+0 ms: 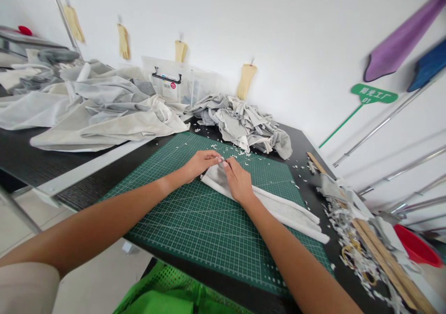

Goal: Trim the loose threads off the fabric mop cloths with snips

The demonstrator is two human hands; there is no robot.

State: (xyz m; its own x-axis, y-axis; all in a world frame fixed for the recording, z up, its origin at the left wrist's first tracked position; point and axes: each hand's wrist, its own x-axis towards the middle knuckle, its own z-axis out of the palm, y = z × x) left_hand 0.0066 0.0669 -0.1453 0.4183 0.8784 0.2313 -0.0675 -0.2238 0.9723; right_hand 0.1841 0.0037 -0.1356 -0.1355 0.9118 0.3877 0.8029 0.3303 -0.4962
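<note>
A long strip of pale grey-white cloth point(278, 207) with rolled or folded white edges lies slantwise over a green cutting mat point(188, 239). Above its far left end, the fingertips of my left hand point(201, 164) and my right hand point(239, 180) meet and pinch a small piece of the white edge. The thumb and forefinger of each hand are closed on it. My right hand covers part of the strip. Little white scraps point(240, 152) are scattered on the mat just beyond my fingers.
Heaped grey and white cloth point(114, 105) covers the table's left side; a second cloth pile point(244, 123) lies behind the mat, near a clear plastic box point(167, 86). Wooden strips point(386, 267), white trimmings point(339, 221) and gold-handled scissors point(348, 256) line the right edge.
</note>
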